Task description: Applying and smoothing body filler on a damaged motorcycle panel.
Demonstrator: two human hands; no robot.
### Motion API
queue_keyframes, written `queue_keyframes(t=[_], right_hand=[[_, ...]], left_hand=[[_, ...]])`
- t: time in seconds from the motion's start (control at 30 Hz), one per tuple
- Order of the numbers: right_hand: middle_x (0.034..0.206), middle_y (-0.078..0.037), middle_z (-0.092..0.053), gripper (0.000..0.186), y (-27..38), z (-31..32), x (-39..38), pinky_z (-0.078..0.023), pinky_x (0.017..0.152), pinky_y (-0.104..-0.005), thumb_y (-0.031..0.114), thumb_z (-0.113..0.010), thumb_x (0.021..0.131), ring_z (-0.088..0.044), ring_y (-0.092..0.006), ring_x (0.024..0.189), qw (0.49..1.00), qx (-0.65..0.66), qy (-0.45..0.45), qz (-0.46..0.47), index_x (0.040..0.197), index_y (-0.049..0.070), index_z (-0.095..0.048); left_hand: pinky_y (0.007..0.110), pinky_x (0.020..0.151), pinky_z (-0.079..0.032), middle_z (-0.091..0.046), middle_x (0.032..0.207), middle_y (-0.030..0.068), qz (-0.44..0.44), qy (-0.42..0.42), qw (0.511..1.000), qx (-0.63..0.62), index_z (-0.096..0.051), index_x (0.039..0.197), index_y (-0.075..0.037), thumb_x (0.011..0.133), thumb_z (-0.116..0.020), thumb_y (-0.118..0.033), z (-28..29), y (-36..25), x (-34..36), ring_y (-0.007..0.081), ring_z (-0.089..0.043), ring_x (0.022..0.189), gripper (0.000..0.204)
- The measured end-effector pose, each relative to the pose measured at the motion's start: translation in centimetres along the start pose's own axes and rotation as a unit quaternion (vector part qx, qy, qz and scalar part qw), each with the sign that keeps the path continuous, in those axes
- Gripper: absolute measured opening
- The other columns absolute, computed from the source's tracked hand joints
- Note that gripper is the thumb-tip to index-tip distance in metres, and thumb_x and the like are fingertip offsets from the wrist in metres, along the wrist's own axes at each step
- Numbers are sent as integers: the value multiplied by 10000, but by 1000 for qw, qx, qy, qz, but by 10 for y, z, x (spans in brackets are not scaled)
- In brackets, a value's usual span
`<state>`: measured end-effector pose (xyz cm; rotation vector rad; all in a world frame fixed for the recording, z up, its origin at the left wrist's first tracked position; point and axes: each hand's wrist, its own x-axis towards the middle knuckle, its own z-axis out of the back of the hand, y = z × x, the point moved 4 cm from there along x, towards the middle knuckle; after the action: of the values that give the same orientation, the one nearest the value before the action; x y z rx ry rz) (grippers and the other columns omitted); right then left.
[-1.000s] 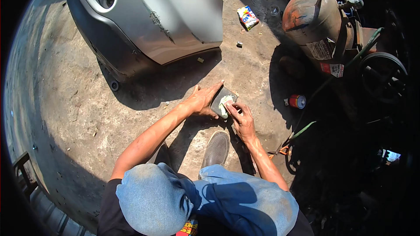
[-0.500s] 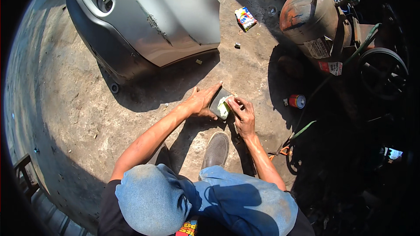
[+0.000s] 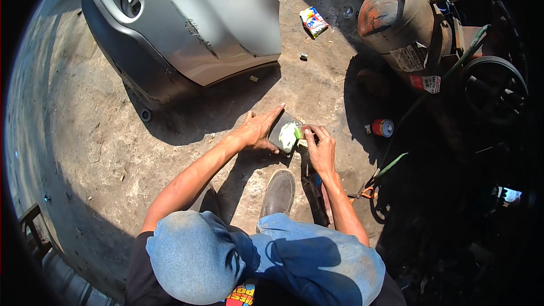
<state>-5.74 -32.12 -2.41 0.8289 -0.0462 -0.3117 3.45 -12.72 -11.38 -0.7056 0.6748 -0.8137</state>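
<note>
My left hand (image 3: 258,131) grips the edges of a dark, flat board (image 3: 290,118) held above the floor ahead of my shoe, thumb at the near end, fingers along the far side. A pale greenish-white paste (image 3: 287,132) is smeared across the board. My right hand (image 3: 321,148) is pinched at the board's right edge on a small green spreader (image 3: 297,135) with paste on it; my fingers partly hide it. My gray shoe (image 3: 276,192) and denim-covered legs (image 3: 317,260) are below the board.
A silver car body panel (image 3: 226,17) with dark lower trim lies ahead-left. A rusty tank compressor (image 3: 391,17) with wheel and gauge stands right, with a red can (image 3: 382,128), green hose (image 3: 391,164) and colorful packet (image 3: 313,21) on the concrete floor (image 3: 136,153).
My right hand has moved slightly right, from over the paste to the board's edge, exposing more paste and the green spreader. My left hand keeps its grip; the whole view has shifted slightly.
</note>
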Motion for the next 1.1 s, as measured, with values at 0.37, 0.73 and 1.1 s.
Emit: queue_keyframes(t=[0.37, 0.73, 1.1], right_hand=[[969, -277, -697, 292, 2, -17, 23, -542, 799, -477, 158, -640, 955, -705, -441, 874, 995, -68, 66, -21, 1105, -66, -751], [1117, -128, -724, 262, 3, -9, 3, -551, 902, -378, 60, -684, 972, -705, -285, 1029, 997, 42, 55, 24, 1210, 91, -789], [1378, -46, -630, 735, -54, -25, -51, -553, 1016, -434, -120, -710, 719, -605, -326, 1204, 964, -100, 50, 243, 1377, 209, -716]], left_hand=[[794, 1173, -194, -340, 1692, 185, 16, 15, 999, -24, -24, 1702, -162, 626, -970, -511, 5, -6, 0, 393, -381, 1529, 1474], [755, 1173, -236, -353, 1687, 175, 10, 2, 1000, -6, -47, 1699, -143, 631, -964, -536, 5, -6, -3, 388, -420, 1503, 1462], [772, 1173, -217, -305, 1710, 178, -1, 4, 1000, 4, -16, 1702, -160, 629, -966, -530, 4, -5, 1, 397, -362, 1539, 1481]])
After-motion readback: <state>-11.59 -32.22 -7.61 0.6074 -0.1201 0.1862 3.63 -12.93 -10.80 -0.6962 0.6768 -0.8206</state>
